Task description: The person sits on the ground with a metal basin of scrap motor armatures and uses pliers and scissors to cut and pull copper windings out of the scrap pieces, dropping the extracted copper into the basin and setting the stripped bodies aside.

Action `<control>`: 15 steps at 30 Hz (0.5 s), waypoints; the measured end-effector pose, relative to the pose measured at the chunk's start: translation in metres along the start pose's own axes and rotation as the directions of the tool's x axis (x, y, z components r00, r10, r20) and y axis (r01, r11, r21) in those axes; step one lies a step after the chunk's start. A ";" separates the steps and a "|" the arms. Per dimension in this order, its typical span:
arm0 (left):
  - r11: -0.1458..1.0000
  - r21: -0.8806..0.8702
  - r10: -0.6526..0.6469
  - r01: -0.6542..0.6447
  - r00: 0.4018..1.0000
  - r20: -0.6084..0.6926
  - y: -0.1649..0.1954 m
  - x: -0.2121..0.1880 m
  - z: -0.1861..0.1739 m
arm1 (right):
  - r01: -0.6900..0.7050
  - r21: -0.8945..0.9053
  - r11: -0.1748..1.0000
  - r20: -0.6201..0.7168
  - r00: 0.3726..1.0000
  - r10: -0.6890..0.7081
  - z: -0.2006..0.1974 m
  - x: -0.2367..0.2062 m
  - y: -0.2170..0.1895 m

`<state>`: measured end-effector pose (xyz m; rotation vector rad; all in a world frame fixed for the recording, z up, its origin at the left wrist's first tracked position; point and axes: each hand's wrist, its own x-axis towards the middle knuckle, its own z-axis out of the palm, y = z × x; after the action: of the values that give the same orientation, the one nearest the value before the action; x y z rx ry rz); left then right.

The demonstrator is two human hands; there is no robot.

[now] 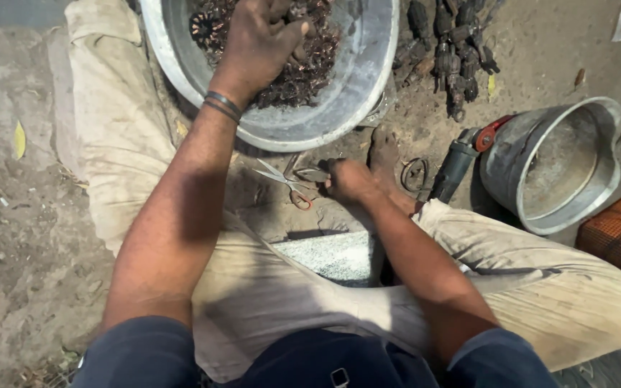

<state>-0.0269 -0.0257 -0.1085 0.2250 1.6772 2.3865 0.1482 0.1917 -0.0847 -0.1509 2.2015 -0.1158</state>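
Head view first: what is each hand doing?

— Left hand (259, 42) is down in the big metal basin (368, 72), fingers curled into the heap of dark copper-wound coils (303, 75) as if closing on one. Right hand (350, 179) rests low by the bare foot (384, 151), closed around the handles of a pair of scissors (282, 179) whose blades stand apart, pointing left over the dirt ground.

— How would those coils handle?

— Stiff and fairly heavy for their bulk, I judge, with wiry edges that snag; grip one by its solid core, not the loose wire.

— And the scissors?

— Rigid and light; they are best held by the loops.

— Anything else close?

— An angle grinder (461, 159) beside a second empty basin (562, 165), and a pile of dark cores (454, 50) beyond.
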 end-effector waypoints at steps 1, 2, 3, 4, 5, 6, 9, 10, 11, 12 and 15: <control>1.000 -0.018 0.011 -0.011 1.000 -0.002 0.000 0.001 0.000 | 0.002 0.016 1.000 0.006 1.000 -0.002 -0.007 -0.004 0.003; 1.000 -0.020 0.024 -0.024 1.000 0.015 0.000 0.000 -0.001 | 0.007 0.034 0.999 0.014 1.000 -0.007 -0.016 -0.009 0.006; 0.999 -0.026 0.034 -0.034 0.999 0.033 -0.001 0.000 -0.002 | 0.009 0.052 0.999 0.025 1.000 -0.010 -0.024 -0.015 0.007; 0.998 -0.034 0.046 -0.045 0.998 0.050 -0.001 -0.001 -0.002 | 0.043 0.049 0.998 0.029 0.999 -0.044 -0.033 -0.022 0.008; 0.997 -0.018 0.074 -0.073 0.997 0.037 -0.002 -0.002 -0.003 | 0.078 0.043 0.996 0.030 0.996 -0.080 -0.044 -0.028 0.008; 0.995 0.000 0.102 -0.102 0.995 0.023 -0.002 -0.004 -0.004 | 0.115 0.036 0.993 0.031 0.993 -0.116 -0.054 -0.033 0.006; 0.995 0.058 0.076 -0.075 0.997 -0.016 0.001 -0.006 -0.006 | 0.100 0.064 0.993 0.054 0.993 -0.104 -0.084 -0.050 0.011; 0.996 0.078 0.051 -0.049 0.998 -0.027 0.003 -0.006 -0.006 | 0.068 0.327 0.943 0.007 0.997 -0.074 -0.089 -0.050 0.011; 0.996 0.076 0.045 -0.042 0.998 -0.038 0.005 -0.005 -0.006 | 0.044 0.568 0.822 -0.031 0.999 -0.032 -0.091 -0.050 0.012; 0.997 0.074 0.037 -0.033 0.998 -0.045 0.008 -0.006 -0.007 | 0.030 0.770 0.637 -0.057 0.998 0.021 -0.091 -0.049 0.014; 0.991 0.106 0.086 -0.081 0.995 -0.044 0.017 -0.003 -0.006 | 0.037 0.855 0.518 -0.272 0.882 0.386 -0.064 -0.027 0.001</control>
<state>-0.0268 -0.0374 -0.0943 0.2604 1.8511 2.3843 0.1131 0.1987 -0.0256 0.7385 2.3075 -1.2012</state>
